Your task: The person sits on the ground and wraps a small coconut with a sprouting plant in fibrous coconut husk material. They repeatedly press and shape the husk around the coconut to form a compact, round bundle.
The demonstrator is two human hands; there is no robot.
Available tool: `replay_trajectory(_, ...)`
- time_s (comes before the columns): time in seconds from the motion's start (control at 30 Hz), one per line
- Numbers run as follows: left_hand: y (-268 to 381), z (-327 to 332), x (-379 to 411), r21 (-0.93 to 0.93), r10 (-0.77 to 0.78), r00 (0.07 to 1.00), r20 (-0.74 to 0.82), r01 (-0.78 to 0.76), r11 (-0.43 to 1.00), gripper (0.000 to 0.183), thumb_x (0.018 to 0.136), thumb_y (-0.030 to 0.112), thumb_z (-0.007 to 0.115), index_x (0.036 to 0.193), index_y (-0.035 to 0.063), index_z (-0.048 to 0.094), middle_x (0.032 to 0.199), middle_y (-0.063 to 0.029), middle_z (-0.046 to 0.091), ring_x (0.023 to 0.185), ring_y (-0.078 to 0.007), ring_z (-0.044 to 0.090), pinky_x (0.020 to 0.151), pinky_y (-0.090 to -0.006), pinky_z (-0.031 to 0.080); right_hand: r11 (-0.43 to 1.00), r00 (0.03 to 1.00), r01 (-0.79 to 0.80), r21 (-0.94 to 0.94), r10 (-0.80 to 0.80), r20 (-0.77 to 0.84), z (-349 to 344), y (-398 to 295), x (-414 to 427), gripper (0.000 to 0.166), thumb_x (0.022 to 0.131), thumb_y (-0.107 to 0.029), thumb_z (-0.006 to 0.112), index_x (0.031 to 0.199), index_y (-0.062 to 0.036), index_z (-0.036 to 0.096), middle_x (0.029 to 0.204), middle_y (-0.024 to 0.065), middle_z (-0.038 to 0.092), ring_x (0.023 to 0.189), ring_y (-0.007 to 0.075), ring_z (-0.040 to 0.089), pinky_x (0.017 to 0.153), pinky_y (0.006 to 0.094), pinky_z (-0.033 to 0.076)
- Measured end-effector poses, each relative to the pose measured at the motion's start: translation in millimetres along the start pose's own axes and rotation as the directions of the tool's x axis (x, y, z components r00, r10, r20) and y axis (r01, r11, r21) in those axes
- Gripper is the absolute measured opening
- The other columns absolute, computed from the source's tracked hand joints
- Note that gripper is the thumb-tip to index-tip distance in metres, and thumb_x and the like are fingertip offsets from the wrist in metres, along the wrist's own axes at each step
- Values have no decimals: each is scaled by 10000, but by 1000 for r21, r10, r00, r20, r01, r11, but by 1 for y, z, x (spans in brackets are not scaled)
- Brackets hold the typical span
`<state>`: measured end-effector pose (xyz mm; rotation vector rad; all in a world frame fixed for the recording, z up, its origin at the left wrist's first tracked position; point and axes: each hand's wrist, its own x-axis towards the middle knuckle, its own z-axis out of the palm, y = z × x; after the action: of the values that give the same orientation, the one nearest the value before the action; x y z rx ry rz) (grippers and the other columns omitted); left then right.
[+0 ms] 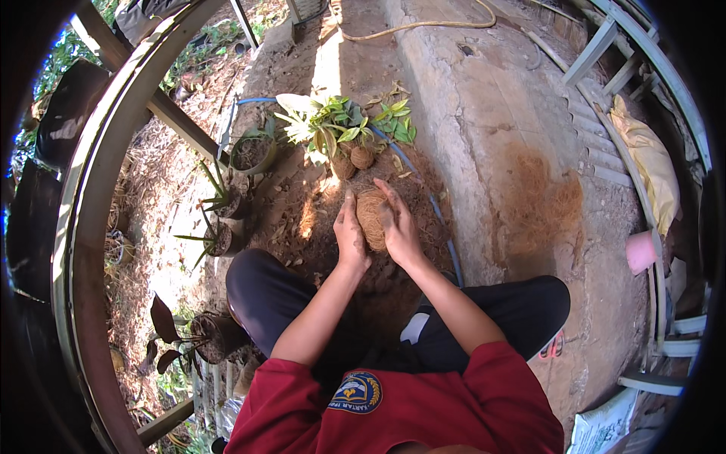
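Note:
Between my two soil-smeared palms rests a ball of brown coconut fibre (371,218), held above the dark soil in front of my crossed legs. My left hand (350,230) presses its left side, with the fingers pointing away from me. My right hand (400,224) cups the right side, and its thumb lies over the top. Just beyond my fingertips sit finished-looking fibre balls (362,157) with leafy green plants (346,122) at their far side. What is inside the held ball is hidden.
Loose coconut fibre (539,198) lies on the concrete at right. A blue hose (437,207) curves past my right hand. Potted plants (224,238) line the left side near a metal rail (85,227). Red-handled scissors (553,346) lie beside my right knee; a pink pot (641,252) stands farther right.

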<state>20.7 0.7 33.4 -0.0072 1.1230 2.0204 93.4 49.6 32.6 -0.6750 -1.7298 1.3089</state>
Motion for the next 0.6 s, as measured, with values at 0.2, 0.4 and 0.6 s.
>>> replay_trajectory(0.2,0,-5,-7,448,300,922,246,-382,808,430,896,298,545,1165,-35,497,1032,-100,591,949,-123,541,806,-256,454,964,981,-98,247,136,-141,3,11,0,291,903,-198,515,1065,39,564,1020,129,615,966,214,564,873,320,413)
replay_trajectory(0.4,-4,0,-8,47,34,987,156,-42,998,428,892,280,550,1201,-1,459,1105,-87,559,968,-164,561,851,-298,458,928,975,-212,307,222,3,-5,4,5,320,939,-223,417,1091,14,569,1089,160,577,1023,237,533,869,353,406)
replay_trajectory(0.6,-6,-12,4,-197,-102,976,193,141,970,409,918,300,496,1223,37,430,1120,-88,546,1019,-175,547,875,-302,453,713,838,544,-441,-488,245,-23,-14,5,382,812,-269,552,1107,-28,589,1301,154,428,1204,346,383,979,424,334)
